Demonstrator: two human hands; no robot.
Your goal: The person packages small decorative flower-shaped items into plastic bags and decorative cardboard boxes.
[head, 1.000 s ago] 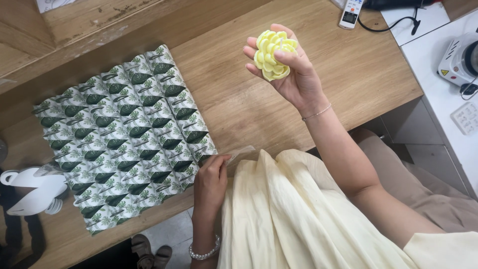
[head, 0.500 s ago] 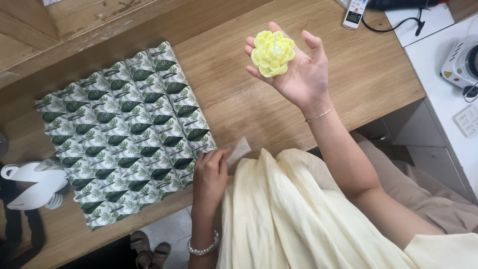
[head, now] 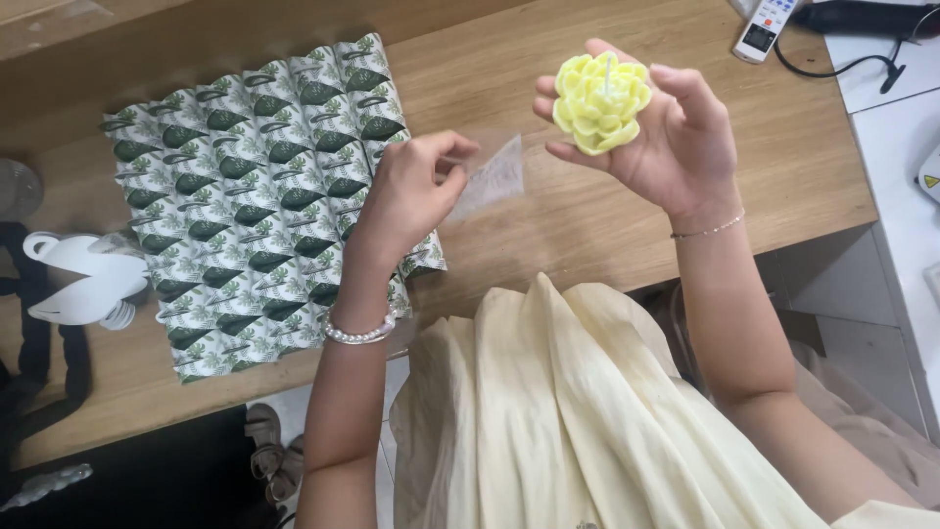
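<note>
Head-camera view: nearest the wearer, cream fabric (head: 548, 411) draped the lap below the desk (head: 548, 235) edge. Above it, the left hand (head: 411, 191) pinched a small clear wrapper (head: 494, 176), fingers closed on its corner, the wrapper's point aimed rightward. Just right of the wrapper and slightly higher, the right hand (head: 666, 137) cradled a yellow flower-shaped candle (head: 601, 102), wick up, fingers curled around it. Left of the candle, leaf-patterned paper (head: 255, 186) lay flat on the desk. Beyond the candle, a white remote (head: 764, 27) rested at the far edge.
</note>
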